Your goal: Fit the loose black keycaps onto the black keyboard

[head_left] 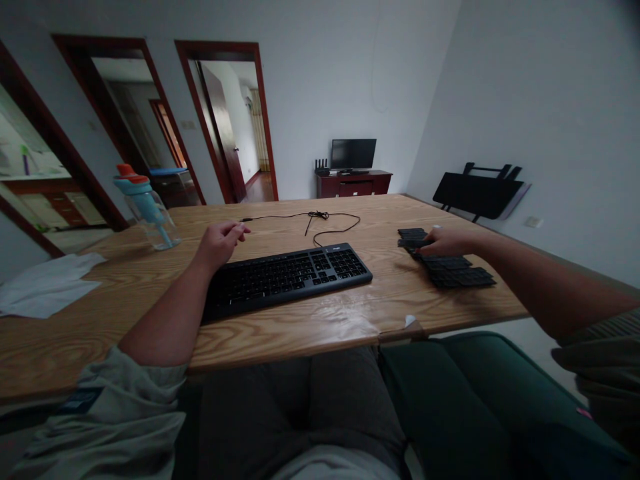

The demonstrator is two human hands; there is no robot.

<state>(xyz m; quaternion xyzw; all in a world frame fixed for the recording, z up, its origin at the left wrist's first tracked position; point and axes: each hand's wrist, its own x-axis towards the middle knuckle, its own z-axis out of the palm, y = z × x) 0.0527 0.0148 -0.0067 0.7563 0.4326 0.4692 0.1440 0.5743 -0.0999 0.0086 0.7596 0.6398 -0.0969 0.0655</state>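
Observation:
A black computer keyboard lies at a slant on the wooden table in front of me. Over its far left corner is my left hand, fingers curled together; whether anything small is in them, I cannot make out. The keyboard's thin black cable runs behind it, bundled in the middle, with its plug end just beyond my left fingertips. To the right, a fanned pile of dark flat strips rests on the table. My right hand reaches over the pile, its fingers closed on one dark strip.
A clear bottle with a blue and red lid stands at the table's far left. White tissue sheets lie near the left edge. A white scrap sits at the front edge. A green padded seat is below right.

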